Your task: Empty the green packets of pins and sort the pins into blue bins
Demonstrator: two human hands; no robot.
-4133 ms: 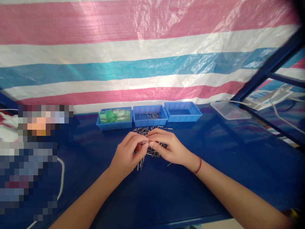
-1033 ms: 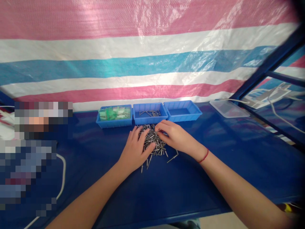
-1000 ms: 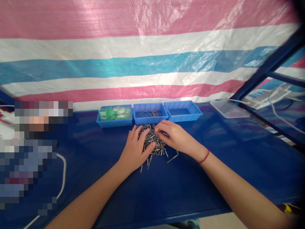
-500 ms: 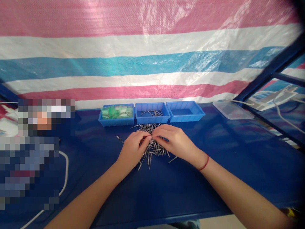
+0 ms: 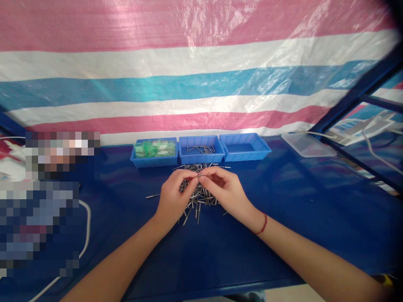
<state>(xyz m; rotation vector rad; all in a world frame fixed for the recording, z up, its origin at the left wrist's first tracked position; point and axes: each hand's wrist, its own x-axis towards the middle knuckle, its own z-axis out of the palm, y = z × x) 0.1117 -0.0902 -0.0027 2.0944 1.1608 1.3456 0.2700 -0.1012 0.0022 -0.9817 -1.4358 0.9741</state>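
Over a heap of blind rivets (image 5: 203,195), my two hands meet at the fingertips. My left hand (image 5: 176,188) is closed in a pinch, thumb against index finger. My right hand (image 5: 228,188), with a red string at the wrist, pinches from the other side. Between the fingertips a thin metal blind rivet (image 5: 200,175) shows, mostly covered by the fingers. One loose rivet (image 5: 153,196) lies just left of my left hand. The hands hide parts of the heap.
Behind the heap stand three blue bins: the left bin (image 5: 154,162) with green and clear pieces, the middle bin (image 5: 201,158) with several rivets, and the right bin (image 5: 247,156). A clear plastic lid (image 5: 308,145) lies right. A white cable (image 5: 87,226) runs along the left.
My right hand has turned and its fingers now pinch at the left fingertips. The loose rivet at the left lies nearer and flatter; another now shows at the heap's upper right.
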